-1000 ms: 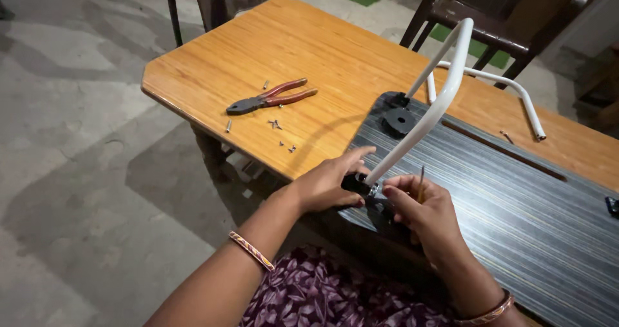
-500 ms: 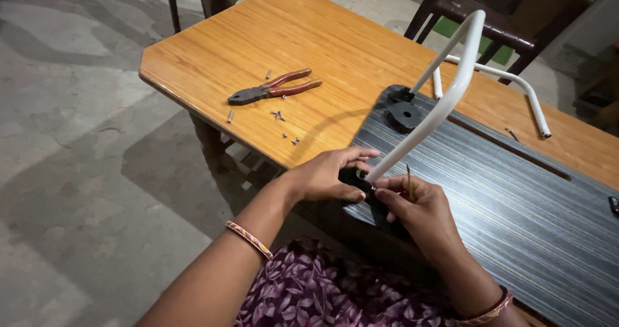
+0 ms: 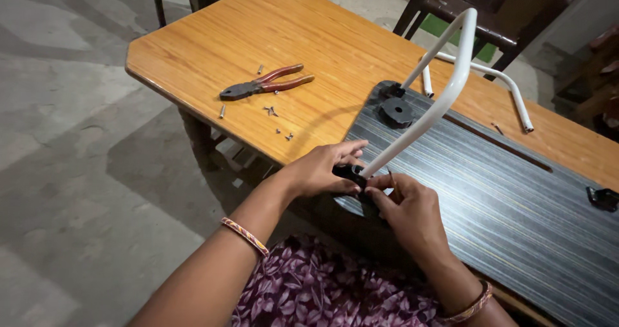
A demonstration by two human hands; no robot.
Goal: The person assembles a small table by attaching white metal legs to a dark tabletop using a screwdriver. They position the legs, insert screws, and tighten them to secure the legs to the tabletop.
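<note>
Two bare hands meet at the near corner of a dark striped board [image 3: 516, 217] that lies across a wooden table [image 3: 322, 37]. Farthest left on the tabletop lies a pair of pliers [image 3: 261, 84] with red handles, jaws pointing left, and a few small screws [image 3: 271, 111] are scattered just beside and below it, one more above the handles. All of these sit well apart from the hands.

The left hand [image 3: 319, 169], a striped bangle [image 3: 245, 235] on its forearm, reaches in from the lower left; its fingers curl round a black plastic bracket [image 3: 348, 172] at the board's corner, pinching it from the left side. Out of that bracket rises a white bent metal tube [image 3: 445, 88], slanting up and to the right before it curves over at the top. The right hand [image 3: 406, 211] is closed just to the right of the bracket, fingertips pressed against its near side, and a thin dark tool shaft [image 3: 391, 177] sticks up between thumb and fingers; what kind of tool it is cannot be made out.

Further along the board, a round black fitting [image 3: 396, 112] sits near the far corner. Right of it a second white tube [image 3: 496, 79] lies on the table behind the board. At the far right edge a small black bracket [image 3: 603, 198] rests on the board. Dark wooden chairs [image 3: 464, 8] stand beyond the table.
</note>
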